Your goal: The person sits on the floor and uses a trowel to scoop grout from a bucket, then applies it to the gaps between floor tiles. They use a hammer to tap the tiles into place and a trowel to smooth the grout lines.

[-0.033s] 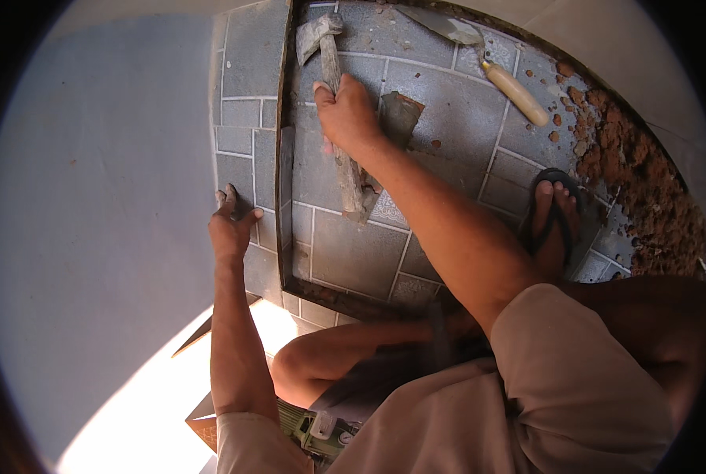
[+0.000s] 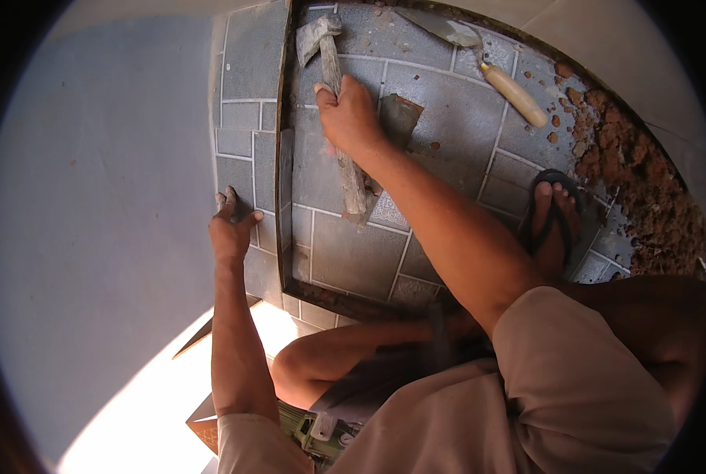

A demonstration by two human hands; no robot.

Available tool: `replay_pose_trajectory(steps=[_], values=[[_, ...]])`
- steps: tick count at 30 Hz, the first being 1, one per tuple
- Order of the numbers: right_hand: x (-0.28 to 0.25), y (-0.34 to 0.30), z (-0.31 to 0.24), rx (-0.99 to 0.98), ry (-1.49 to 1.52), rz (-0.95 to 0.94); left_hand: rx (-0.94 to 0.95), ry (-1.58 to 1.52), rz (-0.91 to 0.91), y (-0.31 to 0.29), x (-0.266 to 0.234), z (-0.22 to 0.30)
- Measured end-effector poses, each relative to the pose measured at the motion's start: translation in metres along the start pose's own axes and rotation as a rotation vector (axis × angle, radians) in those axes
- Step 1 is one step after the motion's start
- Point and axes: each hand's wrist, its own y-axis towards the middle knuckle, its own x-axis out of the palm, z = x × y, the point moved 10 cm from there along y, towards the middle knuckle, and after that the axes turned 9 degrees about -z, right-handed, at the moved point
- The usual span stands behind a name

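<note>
My right hand (image 2: 351, 118) is closed around the rough wooden handle of a hammer (image 2: 345, 174). The hammer's pale, crusted head points away from me, and the handle's butt comes down over the grey tiles. Beside that wrist lies a dark, broken-edged flat piece (image 2: 400, 120). At the left, my left hand (image 2: 233, 227) rests on the tiled strip (image 2: 234, 170) next to the wall, thumb and fingers apart. A dark patch shows between its thumb and fingers; I cannot make out what it is.
A trowel (image 2: 515, 95) with a wooden handle lies at the far right. Reddish-brown rubble (image 2: 633, 174) is piled along the right edge. A dark raised edging (image 2: 287, 158) runs around the tiled floor. My sandalled foot (image 2: 554, 213) stands at right; a green machine (image 2: 317, 430) sits below.
</note>
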Motion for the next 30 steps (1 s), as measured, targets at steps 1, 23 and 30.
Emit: replay_pose_trajectory(steps=[1, 23, 30], values=[[-0.003, -0.011, -0.002, -0.026, -0.007, 0.051, 0.004, 0.006, 0.004, 0.0, 0.0, -0.003], [-0.004, -0.009, -0.022, -0.022, 0.054, 0.069, -0.035, -0.034, -0.004, -0.002, 0.0, 0.002], [0.0, -0.012, -0.017, 0.02, 0.039, 0.048, -0.027, -0.014, -0.008, -0.001, -0.001, 0.001]])
